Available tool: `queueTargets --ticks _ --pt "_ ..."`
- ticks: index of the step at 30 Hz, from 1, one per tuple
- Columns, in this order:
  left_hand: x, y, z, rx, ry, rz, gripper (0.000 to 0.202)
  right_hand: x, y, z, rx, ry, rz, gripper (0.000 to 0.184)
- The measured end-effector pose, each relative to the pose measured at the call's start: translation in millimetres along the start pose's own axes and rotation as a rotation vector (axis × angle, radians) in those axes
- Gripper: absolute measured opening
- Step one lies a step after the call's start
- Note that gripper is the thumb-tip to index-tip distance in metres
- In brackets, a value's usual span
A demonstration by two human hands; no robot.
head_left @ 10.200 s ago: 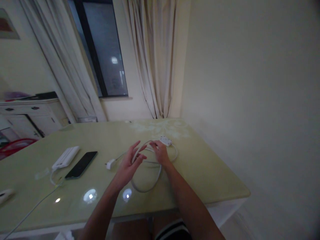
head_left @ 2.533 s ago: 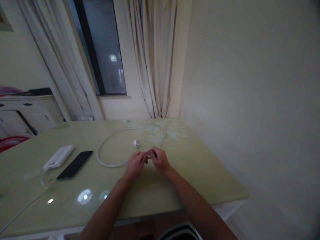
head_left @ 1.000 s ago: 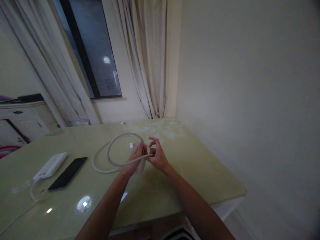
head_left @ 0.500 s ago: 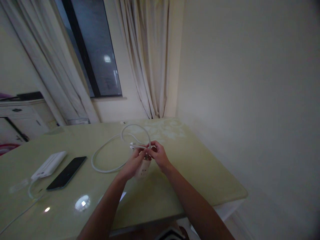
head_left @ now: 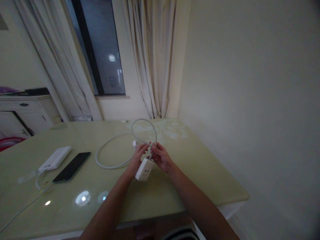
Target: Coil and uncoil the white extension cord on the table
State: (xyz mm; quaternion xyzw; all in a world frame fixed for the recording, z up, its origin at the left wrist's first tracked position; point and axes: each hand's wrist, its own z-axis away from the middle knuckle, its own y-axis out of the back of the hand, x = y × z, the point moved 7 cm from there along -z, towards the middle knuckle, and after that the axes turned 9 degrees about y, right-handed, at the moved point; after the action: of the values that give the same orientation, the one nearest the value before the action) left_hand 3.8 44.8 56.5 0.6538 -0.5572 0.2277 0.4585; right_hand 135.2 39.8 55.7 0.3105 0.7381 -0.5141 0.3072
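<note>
A pale green glass-topped table point(head_left: 200, 173) is set in the room's corner under a curtained window point(head_left: 105, 60), and a power bank point(head_left: 55, 158) and a black phone point(head_left: 72, 166) are laid toward its left edge. Above the table's middle, a white socket block point(head_left: 145, 169) is gripped by the left hand point(head_left: 138, 157). Its cable point(head_left: 144, 124), looped upward, is pinched by the right hand point(head_left: 162, 159).

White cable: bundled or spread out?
Spread: one loop of the cable stands above the left hand and right hand; the rest curves wide on the table.
</note>
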Motion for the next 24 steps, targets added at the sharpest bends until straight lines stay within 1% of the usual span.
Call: queueTargets --ticks 3,5,7,10,11,13,14,16,18,20,22,23,24 --pt "3.6 -4.1 4.0 -0.041 -0.026 -0.1 0.049 2.5 -5.0 2.2 -0.062 -0.035 -0.009 0.044" --pt "8.7 -4.1 9.0 -0.024 -0.036 -0.122 0.053 3.9 -12.1 5.1 -0.107 -0.064 -0.021 0.042" --pt "15.6 -3.3 14.6 0.041 -0.053 -0.122 0.054 5.2 -20.5 8.8 -0.148 -0.094 -0.045 0.042" --pt "28.0 -1.4 22.8 0.199 -0.084 -0.131 0.054 11.9 -29.3 12.5 -0.188 -0.141 -0.066 0.048" --pt "31.9 -1.2 24.8 0.243 -0.084 -0.135 0.055 15.9 -30.0 12.4 -0.193 -0.149 -0.056 0.049" --pt "38.1 -2.1 26.9 0.282 -0.06 -0.121 0.053 24.5 -27.2 10.3 -0.19 -0.128 0.012 0.047" --pt "39.9 -2.2 27.0 0.284 -0.035 -0.095 0.052 28.3 -25.0 8.9 -0.192 -0.104 0.074 0.049" --pt "40.1 1.2 26.2 0.296 0.042 0.0 0.049 32.6 -22.5 7.4 -0.234 -0.034 0.248 0.059" --pt "39.1 11.6 25.1 0.354 0.1 0.117 0.047 30.9 -25.3 9.0 -0.335 0.059 0.49 0.063" --pt "39.0 29.1 24.0 0.467 0.114 0.221 0.045 23.1 -30.9 12.0 -0.435 0.19 0.776 0.056" --pt "39.3 49.2 23.4 0.585 0.101 0.384 0.045 13.2 -36.3 13.8 -0.49 0.34 1.075 0.045" --pt "39.0 57.2 22.7 0.612 0.105 0.5 0.043 9.2 -38.5 13.9 -0.508 0.408 1.21 0.04" --pt "39.3 63.0 21.5 0.611 0.117 0.626 0.041 6.6 -40.1 13.3 -0.528 0.464 1.332 0.035"
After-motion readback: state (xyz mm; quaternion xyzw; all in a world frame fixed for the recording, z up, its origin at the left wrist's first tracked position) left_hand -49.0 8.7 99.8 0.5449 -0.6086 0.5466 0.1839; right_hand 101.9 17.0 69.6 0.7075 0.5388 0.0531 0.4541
